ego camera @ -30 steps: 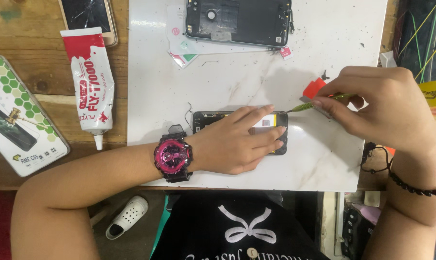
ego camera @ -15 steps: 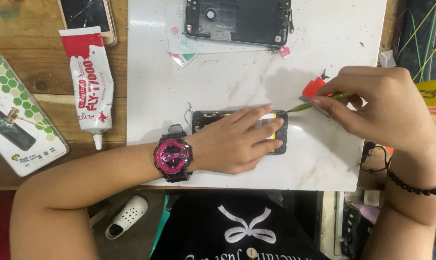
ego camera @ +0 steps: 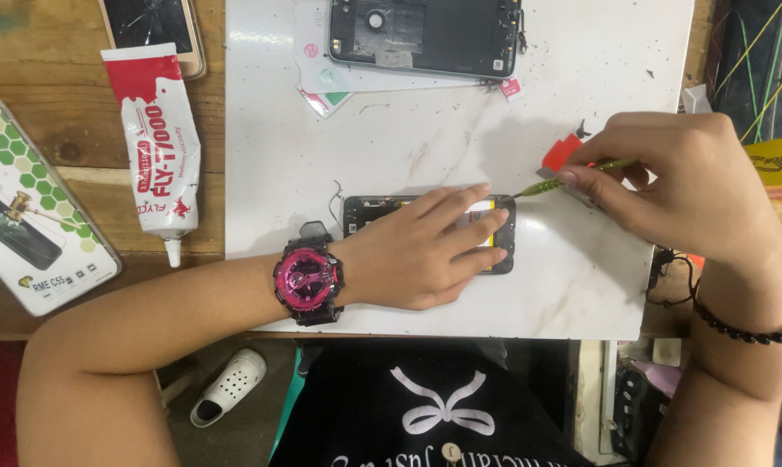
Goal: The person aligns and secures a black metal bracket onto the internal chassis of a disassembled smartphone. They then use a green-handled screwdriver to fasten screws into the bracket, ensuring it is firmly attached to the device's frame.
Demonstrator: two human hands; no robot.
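Phone (ego camera: 505, 232) lay pinned under the left hand's (ego camera: 417, 251) spread fingers, steadying it while the right hand (ego camera: 676, 186) pinched a green screwdriver (ego camera: 572, 175) at its corner.

white-and-red glue tube (ego camera: 157, 147) far left, green-honeycomb white package (ego camera: 32, 229) beside it, cracked phone screen (ego camera: 149, 26) above

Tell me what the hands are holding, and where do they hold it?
The right hand pinches a thin green tool near its back end, tip toward the phone. The left hand lies flat on the opened phone, pressing it down.
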